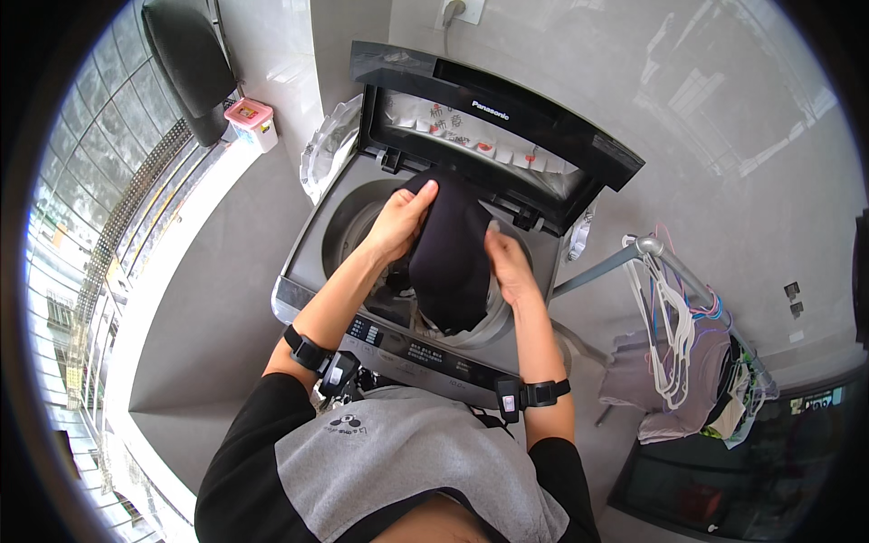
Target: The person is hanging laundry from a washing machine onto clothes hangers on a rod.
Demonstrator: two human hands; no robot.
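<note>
A dark cloth garment [449, 265] hangs spread between my two hands, above the open drum of a top-loading Panasonic washing machine [303, 252]. At its upper left edge my left hand [402, 220] grips the fabric, thumb on top. My right hand [508, 263] pinches the right edge, where a bit of pale material shows by the fingertips. Below the garment, part of the metal drum [353, 227] is visible with some dark and light laundry [400, 279] inside. The rest of the drum is hidden by the cloth. The raised lid [495, 112] leans back toward the wall.
On the right, a metal drying rack [597, 269] bears white hangers [669, 339] and hanging clothes [628, 380]. A pink-lidded tub [252, 125] stands on the window ledge at left, near a dark rolled item [187, 61]. A plug [453, 9] sits in the wall socket behind the machine.
</note>
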